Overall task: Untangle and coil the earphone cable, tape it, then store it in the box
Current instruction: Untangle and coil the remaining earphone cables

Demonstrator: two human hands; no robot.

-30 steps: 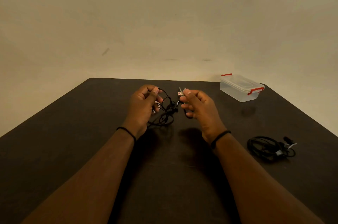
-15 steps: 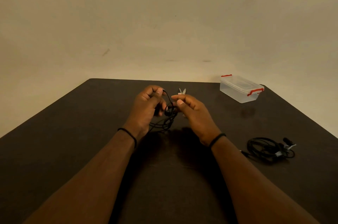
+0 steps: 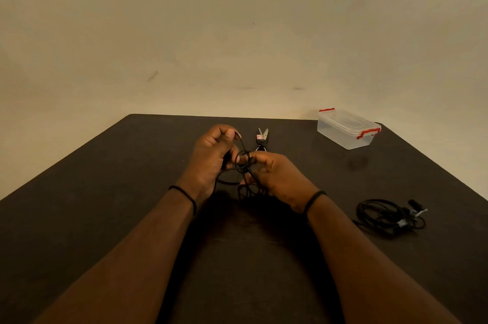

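**Two hands work a tangled black earphone cable above a dark counter**

Seen from a head-worn camera looking forward and down, two bare forearms reach in from the bottom edge and meet near the middle of a dark brown counter (image 3: 105,218). Each wrist wears a thin black band.

The left hand (image 3: 211,157) is curled, its thumb and fingers closed in a grip on a strand of the earphone cable (image 3: 244,165), which arcs over the top of its fingers. The right hand (image 3: 277,175) sits just beside it at 3 o'clock, fingertips pinching the same cable at a knot of small loops between the two hands. More loops of the cable hang down below the hands toward the counter; it is hard to tell whether they touch the surface, since the shadow there is deep.

Just beyond the hands, at 12 o'clock, a pair of scissors (image 3: 262,136) lies on the counter, blades pointing away from the person, handles partly hidden behind the right hand's fingers.

At 2 o'clock, near the counter's far right corner, stands a clear plastic box (image 3: 346,130) with its lid on and red latches at both ends.

At 4 o'clock from the hands, well apart from them, a second bundle of black cable (image 3: 388,215) lies loosely coiled on the counter, with small pale pieces on it.

A plain beige wall (image 3: 237,33) fills the upper half.
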